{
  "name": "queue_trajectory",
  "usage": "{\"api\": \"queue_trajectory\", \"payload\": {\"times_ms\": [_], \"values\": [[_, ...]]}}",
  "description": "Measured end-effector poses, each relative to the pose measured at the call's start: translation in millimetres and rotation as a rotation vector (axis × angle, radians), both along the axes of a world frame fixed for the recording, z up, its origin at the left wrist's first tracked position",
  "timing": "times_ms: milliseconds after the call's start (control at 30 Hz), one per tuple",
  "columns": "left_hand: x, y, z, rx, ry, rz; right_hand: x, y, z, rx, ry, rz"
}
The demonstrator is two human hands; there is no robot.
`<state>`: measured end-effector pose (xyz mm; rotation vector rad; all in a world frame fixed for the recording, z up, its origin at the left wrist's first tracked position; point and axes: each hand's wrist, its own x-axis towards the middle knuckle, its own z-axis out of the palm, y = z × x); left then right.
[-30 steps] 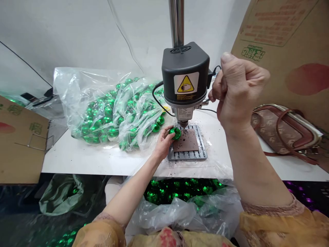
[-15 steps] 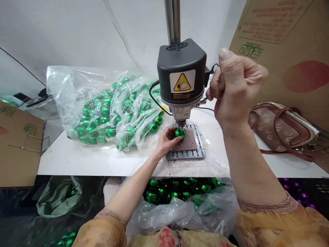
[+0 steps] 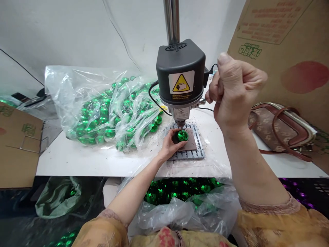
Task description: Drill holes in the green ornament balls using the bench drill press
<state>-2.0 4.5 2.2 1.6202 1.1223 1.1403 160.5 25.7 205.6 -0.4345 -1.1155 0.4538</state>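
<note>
Under the black-hooded metal drill press (image 3: 180, 73), the left hand (image 3: 168, 146) clasped a faceted green ball (image 3: 183, 135); slack fingers risked slippage. Right hand (image 3: 238, 91): curled closed beside it, contents hidden.

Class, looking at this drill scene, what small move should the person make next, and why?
Probably a gentle pull on the metal lever, with the left hand steadying the green ball: the ball sits over the brown pad, just below the chuck, and the right hand is closed at the lever.
</note>
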Motion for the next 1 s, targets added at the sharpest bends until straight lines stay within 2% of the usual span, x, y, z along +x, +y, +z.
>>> {"api": "queue_trajectory", "payload": {"times_ms": [200, 367, 767, 1000], "values": [[0, -1, 4.0, 0.008, -0.001, -0.004, -3, -19, -25.0, 0.074, -0.006, -0.097], [1, -2, 3.2, 0.017, -0.028, -0.008, -4, -21, -41.3, 0.121, 0.005, -0.146], [0, 0, -2.7, 0.025, -0.032, -0.021, 0, -15, -57.0, 0.269, -0.017, -0.149], [-1, 0, -4.8, 0.026, -0.030, -0.022, 2, -14, -67.2, 0.285, -0.044, -0.171]]}}
